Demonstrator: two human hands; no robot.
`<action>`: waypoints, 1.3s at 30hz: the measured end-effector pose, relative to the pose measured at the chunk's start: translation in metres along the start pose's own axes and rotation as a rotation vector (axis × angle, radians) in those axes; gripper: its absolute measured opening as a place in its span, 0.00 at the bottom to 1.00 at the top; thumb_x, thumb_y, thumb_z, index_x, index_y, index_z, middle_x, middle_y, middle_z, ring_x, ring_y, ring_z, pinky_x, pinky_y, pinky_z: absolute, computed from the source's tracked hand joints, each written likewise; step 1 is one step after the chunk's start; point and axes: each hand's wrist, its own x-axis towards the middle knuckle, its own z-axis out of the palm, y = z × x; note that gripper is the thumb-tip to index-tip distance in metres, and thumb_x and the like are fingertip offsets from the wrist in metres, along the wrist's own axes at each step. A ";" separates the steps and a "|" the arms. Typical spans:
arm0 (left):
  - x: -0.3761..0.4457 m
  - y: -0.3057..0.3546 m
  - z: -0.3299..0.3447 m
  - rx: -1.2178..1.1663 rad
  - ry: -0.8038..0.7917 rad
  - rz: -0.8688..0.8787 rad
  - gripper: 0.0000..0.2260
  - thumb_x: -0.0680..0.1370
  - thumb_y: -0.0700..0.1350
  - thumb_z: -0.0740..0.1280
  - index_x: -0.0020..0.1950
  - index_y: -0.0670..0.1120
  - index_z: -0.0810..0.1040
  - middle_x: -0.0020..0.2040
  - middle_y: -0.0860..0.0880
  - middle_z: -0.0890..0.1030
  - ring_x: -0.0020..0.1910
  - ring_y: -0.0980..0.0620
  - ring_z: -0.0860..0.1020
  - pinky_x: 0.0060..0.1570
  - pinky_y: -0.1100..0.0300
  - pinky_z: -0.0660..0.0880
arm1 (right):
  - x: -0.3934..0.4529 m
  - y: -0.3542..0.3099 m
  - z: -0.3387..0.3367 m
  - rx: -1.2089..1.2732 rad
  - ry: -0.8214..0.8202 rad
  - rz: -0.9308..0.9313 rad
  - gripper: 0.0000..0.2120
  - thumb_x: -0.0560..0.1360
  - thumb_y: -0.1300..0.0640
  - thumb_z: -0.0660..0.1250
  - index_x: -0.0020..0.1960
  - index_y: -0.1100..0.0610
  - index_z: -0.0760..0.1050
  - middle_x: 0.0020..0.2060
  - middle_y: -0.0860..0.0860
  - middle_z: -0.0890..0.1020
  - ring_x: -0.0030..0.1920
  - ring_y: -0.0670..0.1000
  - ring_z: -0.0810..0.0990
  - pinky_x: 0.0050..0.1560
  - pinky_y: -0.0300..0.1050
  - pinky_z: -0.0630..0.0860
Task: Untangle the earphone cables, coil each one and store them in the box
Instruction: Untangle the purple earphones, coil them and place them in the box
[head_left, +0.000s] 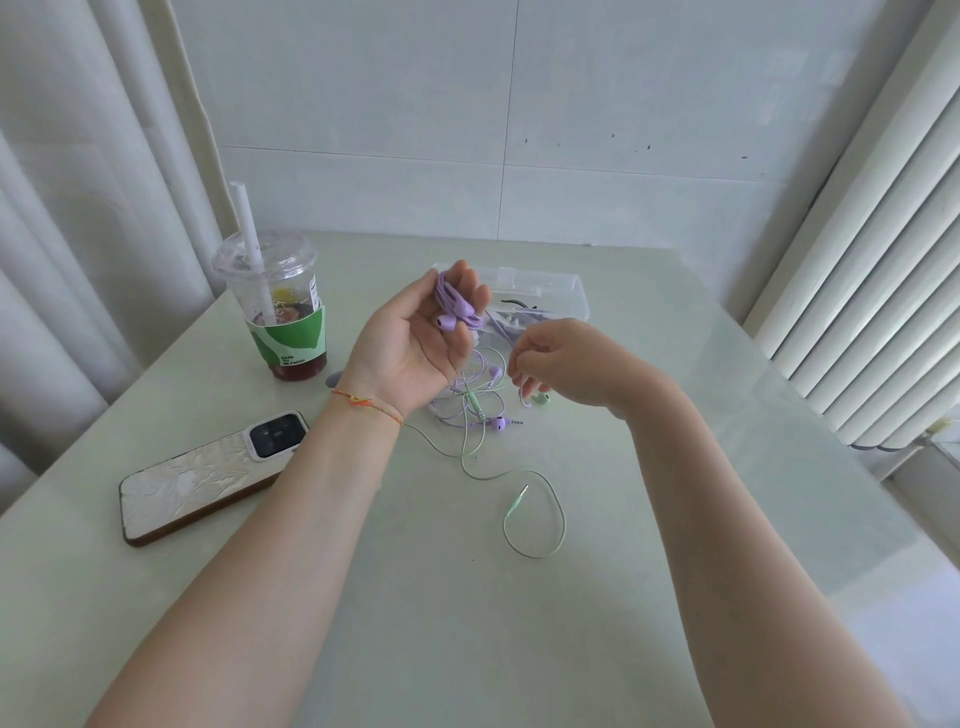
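Nearest, below both hands, a green earphone cable (540, 512) loops on the table (675, 519), its plug lying inside the loop. Beyond it, directly beneath the hands, sits a tangle of purple and green cables (475, 402); the left wrist and palm cover its upper part, so how many earphones it holds cannot be told. A green earbud (541, 399) peeks out just under the right hand.

The left hand (421, 343) is raised palm-up, fingers loosely curled round a purple earphone cable (457, 306) wound over them, one earbud resting against the palm. A thin strand runs from this coil to the right hand (558, 364), which is turned away, fingertips pinching the strand; the pinch itself is partly hidden by the knuckles.

Just behind the hands lies a clear box (550, 293), its near wall blocked by the fingers; it holds white and dark bits that are hard to make out.

Left of the left hand lie a phone (202, 480) face down and, farther back, a plastic drink cup (283, 306) with a straw.
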 end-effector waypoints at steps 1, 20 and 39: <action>0.000 0.001 -0.002 -0.041 0.024 0.013 0.15 0.82 0.45 0.58 0.46 0.43 0.82 0.43 0.50 0.84 0.43 0.52 0.84 0.28 0.67 0.76 | 0.000 0.001 0.000 0.040 0.024 0.018 0.09 0.74 0.64 0.59 0.40 0.58 0.78 0.37 0.54 0.84 0.43 0.55 0.84 0.54 0.54 0.78; 0.003 0.003 -0.015 -0.100 0.112 0.263 0.11 0.82 0.46 0.60 0.59 0.43 0.78 0.56 0.48 0.83 0.58 0.48 0.81 0.37 0.61 0.81 | -0.001 -0.008 0.005 -0.124 0.056 -0.072 0.03 0.77 0.56 0.66 0.48 0.55 0.75 0.32 0.49 0.79 0.29 0.45 0.73 0.30 0.37 0.67; -0.005 -0.019 0.004 0.926 -0.003 -0.181 0.19 0.78 0.58 0.61 0.45 0.43 0.82 0.40 0.44 0.83 0.44 0.46 0.80 0.33 0.61 0.78 | -0.009 -0.016 -0.018 -0.100 0.303 -0.133 0.07 0.80 0.58 0.61 0.49 0.54 0.78 0.34 0.44 0.73 0.32 0.42 0.68 0.32 0.36 0.63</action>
